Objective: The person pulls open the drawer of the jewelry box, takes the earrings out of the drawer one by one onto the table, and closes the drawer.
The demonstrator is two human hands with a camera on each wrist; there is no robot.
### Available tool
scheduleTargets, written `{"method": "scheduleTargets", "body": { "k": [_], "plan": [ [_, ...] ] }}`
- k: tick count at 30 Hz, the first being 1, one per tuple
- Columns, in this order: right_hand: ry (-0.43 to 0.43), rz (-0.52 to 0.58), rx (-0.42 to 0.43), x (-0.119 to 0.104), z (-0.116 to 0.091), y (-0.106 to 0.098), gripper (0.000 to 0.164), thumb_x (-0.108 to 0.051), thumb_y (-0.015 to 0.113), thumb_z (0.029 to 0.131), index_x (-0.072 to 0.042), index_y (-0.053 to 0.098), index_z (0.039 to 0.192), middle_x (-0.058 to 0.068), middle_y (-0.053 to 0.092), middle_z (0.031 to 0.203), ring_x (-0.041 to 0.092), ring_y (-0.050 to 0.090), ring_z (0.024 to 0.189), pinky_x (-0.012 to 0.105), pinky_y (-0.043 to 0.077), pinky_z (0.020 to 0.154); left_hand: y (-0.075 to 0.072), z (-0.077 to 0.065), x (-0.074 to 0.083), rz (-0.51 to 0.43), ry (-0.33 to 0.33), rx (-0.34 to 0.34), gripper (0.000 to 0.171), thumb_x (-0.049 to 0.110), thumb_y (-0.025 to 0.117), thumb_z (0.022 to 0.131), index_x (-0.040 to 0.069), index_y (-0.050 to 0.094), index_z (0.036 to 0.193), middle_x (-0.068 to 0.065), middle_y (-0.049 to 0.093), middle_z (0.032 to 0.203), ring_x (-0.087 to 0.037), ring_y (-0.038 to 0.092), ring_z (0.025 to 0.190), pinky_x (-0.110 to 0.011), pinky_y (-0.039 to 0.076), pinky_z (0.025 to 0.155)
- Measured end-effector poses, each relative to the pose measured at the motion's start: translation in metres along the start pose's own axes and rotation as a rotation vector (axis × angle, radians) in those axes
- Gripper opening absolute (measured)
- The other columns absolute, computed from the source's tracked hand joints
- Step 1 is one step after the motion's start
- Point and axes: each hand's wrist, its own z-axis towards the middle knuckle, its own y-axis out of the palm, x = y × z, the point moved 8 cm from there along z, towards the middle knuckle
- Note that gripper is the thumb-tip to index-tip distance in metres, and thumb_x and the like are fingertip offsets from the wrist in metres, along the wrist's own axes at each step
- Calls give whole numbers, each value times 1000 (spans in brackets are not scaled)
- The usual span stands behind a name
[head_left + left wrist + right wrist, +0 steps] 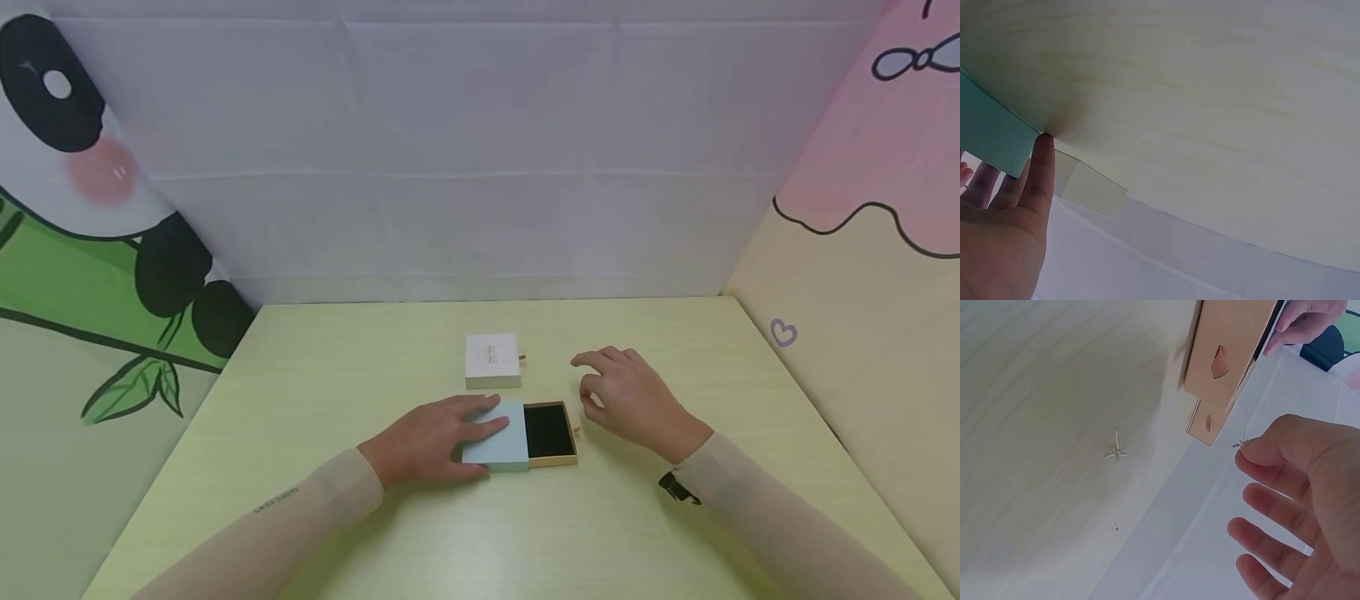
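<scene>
A light blue drawer box [497,450] lies on the table with its kraft tray [553,461] slid partway out to the right, showing a black lining. My left hand [438,440] holds the blue sleeve, thumb along the near side and fingers spread over its top and far edge. To the right of the tray, raised over the table, my right hand [637,404] pinches a tiny stud earring [1242,442] between thumb and index finger, other fingers apart. Another star-shaped stud earring [1116,452] lies on the table with its thin post up, and a small star-shaped piece [1116,529] lies beyond it.
A white box [491,360] with printing on its lid and a small ribbon tab at its right stands just behind the blue one. The table [360,350] ends at a pale cloth backdrop [480,167], with cartoon-printed panels at both sides.
</scene>
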Motion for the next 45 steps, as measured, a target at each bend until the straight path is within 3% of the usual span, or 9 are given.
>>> {"method": "scheduleTargets", "body": {
  "k": [45],
  "plan": [
    [22, -5, -24, 12, -4, 6, 13, -9, 91, 97, -15, 86, 86, 10, 84, 140, 35, 78, 124, 51, 67, 100, -1, 3, 2, 11, -3, 7, 78, 56, 81, 109, 35, 54, 179, -4, 49, 190, -32, 55, 172, -53, 59, 132]
  ]
}}
